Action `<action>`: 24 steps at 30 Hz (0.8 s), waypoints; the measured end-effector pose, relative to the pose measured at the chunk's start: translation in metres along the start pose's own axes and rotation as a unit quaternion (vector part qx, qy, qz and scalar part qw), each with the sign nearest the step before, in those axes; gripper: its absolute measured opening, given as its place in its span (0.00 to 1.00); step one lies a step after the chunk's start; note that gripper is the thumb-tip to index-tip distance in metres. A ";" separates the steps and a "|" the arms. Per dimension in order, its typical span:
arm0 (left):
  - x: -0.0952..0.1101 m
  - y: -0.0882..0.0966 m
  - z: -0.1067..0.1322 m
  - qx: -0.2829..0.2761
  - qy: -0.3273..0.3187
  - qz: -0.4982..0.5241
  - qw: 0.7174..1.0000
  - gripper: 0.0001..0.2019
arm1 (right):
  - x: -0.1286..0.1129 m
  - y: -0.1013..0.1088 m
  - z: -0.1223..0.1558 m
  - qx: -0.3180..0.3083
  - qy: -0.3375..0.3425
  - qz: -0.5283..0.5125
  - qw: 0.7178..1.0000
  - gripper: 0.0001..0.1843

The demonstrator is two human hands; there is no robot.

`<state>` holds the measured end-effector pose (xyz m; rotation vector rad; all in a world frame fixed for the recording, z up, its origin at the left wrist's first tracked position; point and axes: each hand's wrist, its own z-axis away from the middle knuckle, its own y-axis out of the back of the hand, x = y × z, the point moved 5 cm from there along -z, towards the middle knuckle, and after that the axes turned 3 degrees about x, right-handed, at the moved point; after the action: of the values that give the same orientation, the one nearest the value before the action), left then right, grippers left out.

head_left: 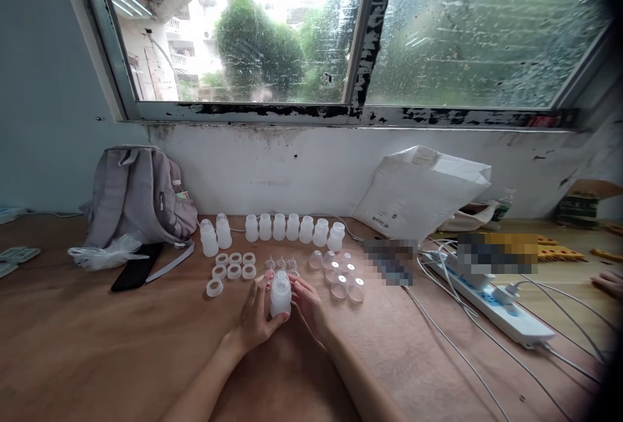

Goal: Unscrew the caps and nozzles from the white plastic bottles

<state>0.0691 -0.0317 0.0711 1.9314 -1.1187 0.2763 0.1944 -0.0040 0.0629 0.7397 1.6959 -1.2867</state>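
Between my two hands stands a frosted white baby bottle [280,298] with a cap on it. My left hand [254,319] is closed around its left side, thumb across the lower front. From the right, my right hand [311,308] holds it with the fingers near its upper part. Just beyond the fingers are several clear bottle nipples [281,262], partly covered by my hands. White screw rings [234,271] lie to the left, and clear dome caps [339,287] to the right. Open bottle bodies [279,227] form a row behind, beside two capped bottles [209,238].
A grey backpack [134,195], plastic bag [104,253] and black phone [136,269] are at left. White cables and a power strip [516,324] lie right, near a blurred item. A large white bag [423,188] leans on the wall. Another person's hand [608,282] shows at far right.
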 end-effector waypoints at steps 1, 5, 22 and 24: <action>0.003 0.004 -0.002 0.015 -0.007 0.004 1.000 0.35 | 0.000 0.002 0.000 0.004 0.003 0.004 1.000 0.15; 0.021 0.019 -0.011 0.042 -0.049 -0.030 0.997 0.27 | -0.001 0.006 -0.002 0.012 0.008 0.013 1.000 0.16; 0.033 0.032 -0.031 0.024 -0.125 -0.099 0.987 0.18 | 0.008 0.015 -0.006 0.043 -0.002 0.025 0.999 0.17; 0.034 0.037 -0.036 0.016 -0.121 -0.078 0.989 0.19 | 0.009 0.018 -0.006 0.056 -0.003 0.047 0.997 0.17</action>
<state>0.0675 -0.0331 0.1330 2.1099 -1.1135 -0.0272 0.2035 0.0069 0.0482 0.8697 1.5748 -1.3253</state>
